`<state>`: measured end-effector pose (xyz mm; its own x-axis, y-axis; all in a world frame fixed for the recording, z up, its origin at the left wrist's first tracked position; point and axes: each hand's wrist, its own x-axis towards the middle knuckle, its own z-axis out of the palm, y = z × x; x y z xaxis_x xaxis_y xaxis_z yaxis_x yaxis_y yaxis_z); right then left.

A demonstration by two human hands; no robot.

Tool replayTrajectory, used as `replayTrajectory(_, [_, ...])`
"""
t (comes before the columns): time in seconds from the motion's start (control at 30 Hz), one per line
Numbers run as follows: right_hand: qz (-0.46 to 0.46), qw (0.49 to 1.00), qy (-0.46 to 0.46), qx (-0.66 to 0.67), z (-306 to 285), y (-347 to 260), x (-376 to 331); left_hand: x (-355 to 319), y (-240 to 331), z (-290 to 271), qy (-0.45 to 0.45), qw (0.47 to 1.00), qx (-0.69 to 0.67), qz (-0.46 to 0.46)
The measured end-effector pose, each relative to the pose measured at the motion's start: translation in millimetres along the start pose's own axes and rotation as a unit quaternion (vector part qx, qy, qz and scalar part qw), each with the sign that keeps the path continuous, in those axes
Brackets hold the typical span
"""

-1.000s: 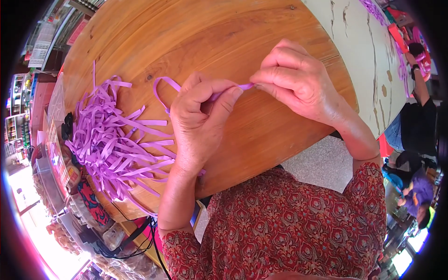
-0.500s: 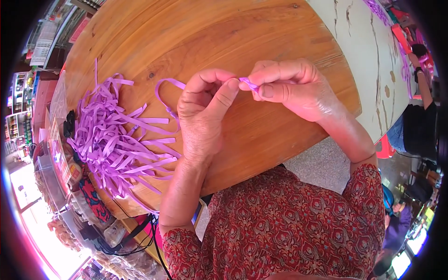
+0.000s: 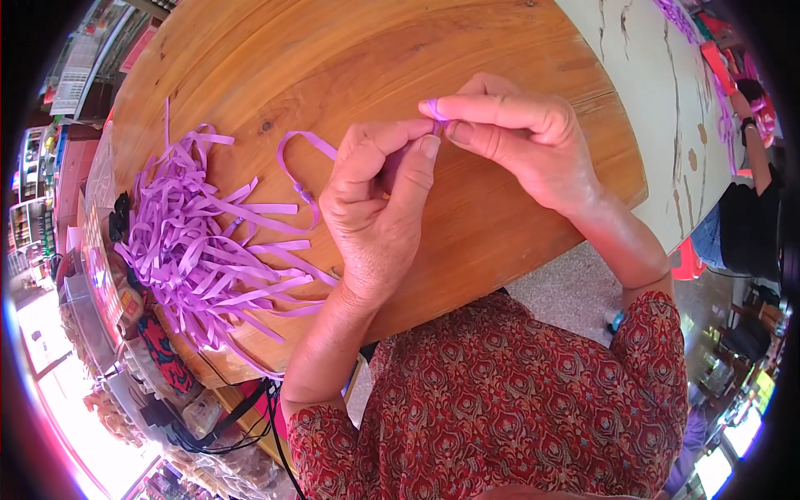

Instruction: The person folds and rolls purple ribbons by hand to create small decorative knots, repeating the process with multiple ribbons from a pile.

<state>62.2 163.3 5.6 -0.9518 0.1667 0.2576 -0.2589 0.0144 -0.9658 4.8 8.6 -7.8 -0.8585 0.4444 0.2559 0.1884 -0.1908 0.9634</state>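
Above the wooden table, my left hand (image 3: 379, 200) pinches a narrow purple ribbon (image 3: 433, 109) between thumb and forefinger. My right hand (image 3: 529, 137) meets it fingertip to fingertip, closed on the same ribbon, with a short bend of it showing at the tip of the right forefinger. A curved length of purple ribbon (image 3: 286, 158) trails behind my left hand and bears a small knot; whether it is the same strip is hidden by the hand. On the left lies a tangled heap of purple ribbons (image 3: 196, 258), some ends reaching toward my left forearm.
The wooden tabletop (image 3: 400, 50) has a curved edge. A white marbled surface (image 3: 658, 117) adjoins it on the right, where another person's arm (image 3: 754, 150) shows. Black cables (image 3: 271, 408) hang by the near left edge, beside packed bags and boxes.
Both hands have shifted slightly, the right one up and to the left. The bit of ribbon between them now bends over the right forefinger's tip instead of lying across the gap.
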Motion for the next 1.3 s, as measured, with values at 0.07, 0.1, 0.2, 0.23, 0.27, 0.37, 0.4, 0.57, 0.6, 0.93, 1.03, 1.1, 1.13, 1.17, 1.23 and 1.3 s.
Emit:
replayTrajectory(0.07, [-0.062,0.989,-0.018,-0.131,0.3,0.6,0.8,-1.0,-0.4,-0.9,0.002,1.000,0.020,0.012])
replayTrajectory(0.1, [-0.115,0.972,-0.008,-0.204,1.7,1.9,1.3,-1.4,-1.7,-1.3,0.005,1.000,0.013,0.001])
replayTrajectory(0.2, [-0.201,0.926,0.009,-0.319,4.3,4.3,0.9,-0.8,-3.4,-0.4,0.012,0.999,-0.034,-0.031])
replayTrajectory(0.23, [-0.235,0.902,0.017,-0.362,4.7,5.4,0.7,-0.9,-3.8,0.3,0.016,0.996,-0.073,-0.051])
replayTrajectory(0.27, [-0.234,0.902,0.017,-0.362,4.7,6.3,1.0,-1.5,-2.3,1.4,0.016,0.996,-0.073,-0.053])
replayTrajectory(0.37, [-0.258,0.896,0.031,-0.359,6.1,7.4,1.4,-3.3,0.6,3.0,0.006,0.990,-0.112,-0.087])
replayTrajectory(0.4, [-0.259,0.895,0.036,-0.360,7.5,7.1,1.1,-3.1,-1.1,2.2,0.011,0.994,-0.088,-0.071])
replayTrajectory(0.57, [-0.184,0.917,0.037,-0.351,12.9,-0.1,-3.0,-3.2,-0.7,1.8,0.019,0.997,-0.060,-0.048])
replayTrajectory(0.6, [-0.116,0.957,0.031,-0.266,13.4,1.3,-4.1,-3.2,-0.8,1.0,0.019,0.993,-0.094,-0.065])
replayTrajectory(0.93, [-0.132,0.940,0.035,-0.314,12.9,-3.5,-5.3,-1.7,0.0,-1.8,-0.006,0.999,0.032,-0.023])
replayTrajectory(1.03, [-0.187,0.910,0.038,-0.368,13.0,-1.3,-2.7,0.8,-1.0,-1.1,-0.005,0.997,0.074,-0.001])
replayTrajectory(1.1, [-0.175,0.907,0.033,-0.382,14.1,1.4,-3.2,1.9,-3.4,-2.1,0.000,0.998,0.061,-0.030])
replayTrajectory(1.13, [-0.165,0.902,0.028,-0.397,14.3,2.6,-4.3,1.4,-4.6,-2.2,0.005,0.997,0.046,-0.058])
replayTrajectory(1.17, [-0.163,0.903,0.028,-0.397,14.5,2.2,-5.4,0.7,-3.9,-1.8,0.005,0.997,0.046,-0.059])
replayTrajectory(1.23, [-0.046,0.960,0.028,-0.276,14.4,-0.1,-6.1,0.1,-0.5,-0.5,0.004,0.997,0.071,-0.036])
replayTrajectory(1.3, [-0.001,0.974,0.017,-0.225,11.5,-4.6,-4.8,-1.2,0.9,-0.1,0.004,0.998,0.027,-0.055])
